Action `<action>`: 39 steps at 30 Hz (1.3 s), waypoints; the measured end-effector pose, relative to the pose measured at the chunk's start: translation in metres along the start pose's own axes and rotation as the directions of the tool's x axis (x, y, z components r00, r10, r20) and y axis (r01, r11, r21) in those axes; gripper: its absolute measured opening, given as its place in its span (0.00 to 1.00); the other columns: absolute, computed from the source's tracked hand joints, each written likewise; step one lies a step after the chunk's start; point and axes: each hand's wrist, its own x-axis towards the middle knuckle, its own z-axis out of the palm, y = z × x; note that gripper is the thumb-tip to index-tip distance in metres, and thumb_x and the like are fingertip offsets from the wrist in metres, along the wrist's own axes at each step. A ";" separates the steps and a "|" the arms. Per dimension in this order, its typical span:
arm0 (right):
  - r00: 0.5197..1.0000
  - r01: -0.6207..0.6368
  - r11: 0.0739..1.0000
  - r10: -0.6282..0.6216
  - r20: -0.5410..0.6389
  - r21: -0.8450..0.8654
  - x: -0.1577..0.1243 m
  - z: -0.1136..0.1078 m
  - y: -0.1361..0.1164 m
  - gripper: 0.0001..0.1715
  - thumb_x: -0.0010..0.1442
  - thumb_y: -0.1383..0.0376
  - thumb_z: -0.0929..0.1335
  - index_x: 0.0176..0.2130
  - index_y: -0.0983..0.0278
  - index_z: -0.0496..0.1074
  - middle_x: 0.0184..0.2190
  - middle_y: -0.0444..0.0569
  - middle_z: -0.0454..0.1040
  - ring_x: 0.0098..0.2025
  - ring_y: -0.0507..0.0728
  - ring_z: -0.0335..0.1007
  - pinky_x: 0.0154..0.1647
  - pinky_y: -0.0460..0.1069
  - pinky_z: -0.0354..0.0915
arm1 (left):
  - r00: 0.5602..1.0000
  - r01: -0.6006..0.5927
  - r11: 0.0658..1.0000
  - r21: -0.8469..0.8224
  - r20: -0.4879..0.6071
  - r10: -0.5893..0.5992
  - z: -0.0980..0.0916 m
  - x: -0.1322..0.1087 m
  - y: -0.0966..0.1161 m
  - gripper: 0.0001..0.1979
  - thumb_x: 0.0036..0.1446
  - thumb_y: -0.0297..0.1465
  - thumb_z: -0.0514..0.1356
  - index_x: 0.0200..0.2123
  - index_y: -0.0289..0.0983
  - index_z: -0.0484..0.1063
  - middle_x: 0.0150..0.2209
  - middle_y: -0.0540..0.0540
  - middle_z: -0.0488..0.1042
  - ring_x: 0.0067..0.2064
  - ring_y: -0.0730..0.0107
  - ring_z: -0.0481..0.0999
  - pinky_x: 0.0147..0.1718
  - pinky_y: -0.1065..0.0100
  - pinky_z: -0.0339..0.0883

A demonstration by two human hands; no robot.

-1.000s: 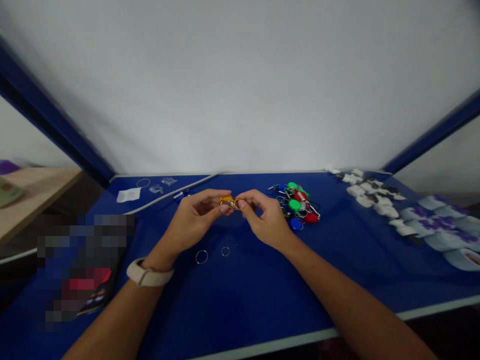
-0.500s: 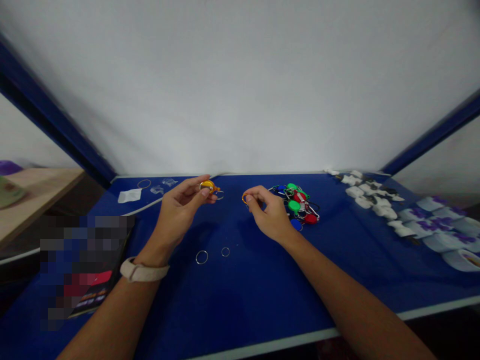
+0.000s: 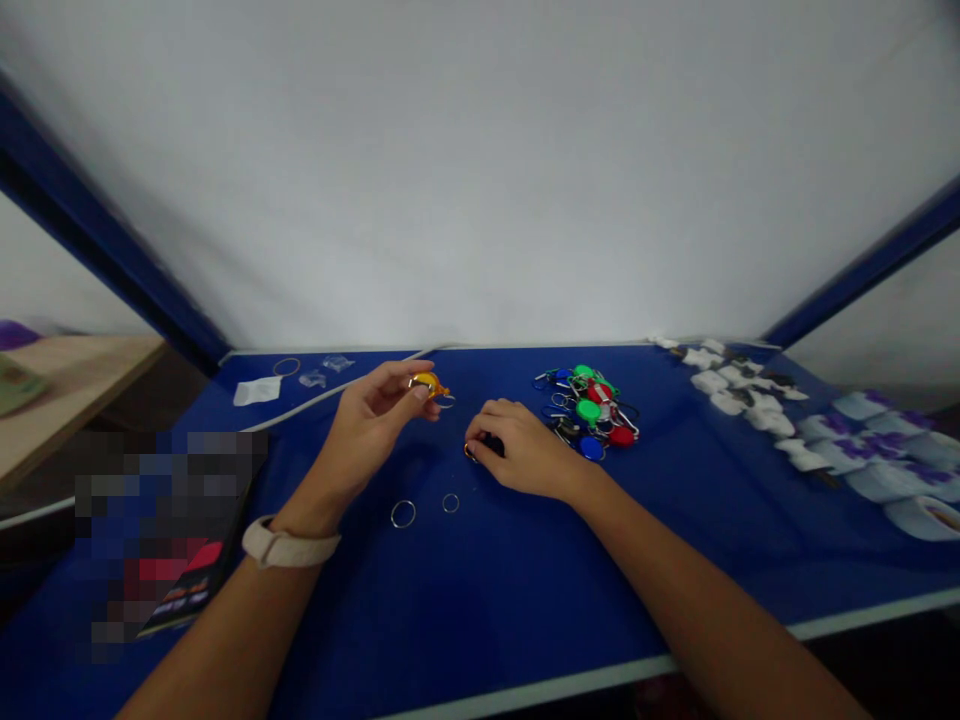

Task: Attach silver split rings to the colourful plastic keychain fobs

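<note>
My left hand (image 3: 367, 425) is raised above the blue table (image 3: 525, 560), pinching an orange key fob (image 3: 428, 384) with a metal split ring at its end. My right hand (image 3: 523, 450) rests low on the tabletop, its fingertips over a small dark item (image 3: 489, 445) with a glint of metal ring (image 3: 470, 452). The fingers hide most of that item. Two loose metal split rings (image 3: 403, 514) lie on the table below and between my hands. A pile of coloured key fobs (image 3: 587, 410) sits just beyond my right hand.
Rows of white pieces (image 3: 742, 400) and white cups with purple print (image 3: 877, 460) lie to the right. A paper sheet (image 3: 256, 391), clear plastic pieces (image 3: 322, 370) and a ring lie at the far left. A pixelated dark object (image 3: 169, 530) sits front left.
My hands have parted since the earliest frame, when they met over the orange fob. My right hand has dropped from the air to the tabletop. My left hand has stayed raised, holding the fob.
</note>
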 end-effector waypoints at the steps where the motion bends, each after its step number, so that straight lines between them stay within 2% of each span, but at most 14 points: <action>1: 1.000 -0.009 1.000 0.009 -0.007 -0.007 0.000 -0.001 -0.001 0.05 0.64 0.67 0.67 0.38 0.62 0.74 0.36 0.49 0.73 0.41 0.57 0.68 0.48 0.55 0.61 | 1.000 -0.001 1.000 0.000 0.009 0.001 0.000 0.000 0.000 0.15 0.57 0.34 0.66 0.47 0.36 0.75 0.38 0.45 0.79 0.33 0.70 0.79 0.39 0.64 0.76; 6: 0.994 -0.048 0.996 0.056 -0.098 0.081 0.001 -0.003 -0.006 0.14 0.66 0.61 0.67 0.52 0.61 0.69 0.42 0.50 0.75 0.45 0.58 0.70 0.50 0.57 0.61 | 0.999 0.010 1.000 0.008 0.050 -0.010 0.002 -0.002 0.001 0.14 0.57 0.33 0.66 0.47 0.36 0.76 0.37 0.45 0.79 0.33 0.70 0.78 0.38 0.65 0.76; 8: 0.991 -0.034 0.988 0.054 -0.126 0.153 0.002 -0.003 -0.008 0.15 0.67 0.62 0.66 0.53 0.60 0.68 0.42 0.49 0.76 0.45 0.58 0.71 0.50 0.57 0.62 | 0.998 0.020 1.000 0.001 0.055 -0.020 0.003 -0.003 0.002 0.14 0.57 0.32 0.66 0.46 0.36 0.76 0.37 0.46 0.78 0.33 0.70 0.78 0.38 0.65 0.76; 16: 0.980 0.013 0.968 0.038 -0.196 0.250 0.004 -0.001 -0.010 0.05 0.67 0.65 0.65 0.43 0.60 0.71 0.35 0.44 0.77 0.37 0.54 0.72 0.44 0.52 0.63 | 0.989 0.059 0.996 -0.069 0.138 -0.049 0.005 -0.002 -0.002 0.13 0.56 0.33 0.67 0.44 0.35 0.73 0.37 0.46 0.77 0.34 0.69 0.79 0.38 0.65 0.75; 26: 0.970 0.012 0.967 0.050 -0.237 0.254 0.005 -0.003 -0.009 0.06 0.66 0.65 0.65 0.36 0.62 0.71 0.30 0.43 0.75 0.33 0.52 0.69 0.38 0.49 0.61 | 0.963 0.154 0.988 -0.015 0.227 -0.146 -0.001 -0.001 -0.005 0.13 0.54 0.28 0.65 0.36 0.38 0.63 0.33 0.50 0.75 0.34 0.71 0.77 0.38 0.66 0.71; 29: 0.968 0.010 0.967 0.055 -0.247 0.253 0.005 -0.003 -0.009 0.06 0.66 0.64 0.66 0.36 0.62 0.72 0.29 0.43 0.75 0.32 0.52 0.68 0.37 0.49 0.60 | 0.943 0.188 0.982 0.030 0.274 -0.189 -0.002 -0.001 -0.010 0.13 0.52 0.26 0.64 0.36 0.38 0.61 0.33 0.51 0.74 0.32 0.72 0.74 0.35 0.68 0.69; 32: 0.965 0.010 0.967 0.057 -0.254 0.256 0.005 -0.003 -0.009 0.06 0.66 0.65 0.66 0.36 0.62 0.72 0.30 0.43 0.76 0.32 0.52 0.68 0.38 0.49 0.60 | 0.918 0.193 0.974 0.115 0.331 -0.221 -0.001 -0.002 -0.011 0.11 0.53 0.28 0.63 0.38 0.37 0.64 0.32 0.51 0.73 0.32 0.72 0.73 0.33 0.68 0.68; 36: 0.966 -0.002 0.970 0.065 -0.249 0.245 0.004 -0.005 -0.010 0.06 0.66 0.65 0.66 0.36 0.62 0.72 0.29 0.42 0.75 0.32 0.52 0.69 0.39 0.49 0.60 | 0.894 0.154 0.945 0.287 0.366 -0.257 -0.001 -0.001 -0.009 0.09 0.58 0.35 0.61 0.38 0.35 0.70 0.30 0.49 0.73 0.32 0.70 0.73 0.34 0.66 0.67; 39: 0.970 -0.002 0.971 0.060 -0.236 0.240 0.004 -0.005 -0.010 0.06 0.66 0.65 0.66 0.36 0.62 0.72 0.30 0.42 0.75 0.33 0.52 0.69 0.41 0.49 0.60 | 0.898 0.108 0.923 0.371 0.361 -0.250 -0.002 0.000 -0.009 0.10 0.61 0.37 0.59 0.36 0.35 0.71 0.29 0.49 0.73 0.31 0.70 0.72 0.33 0.66 0.67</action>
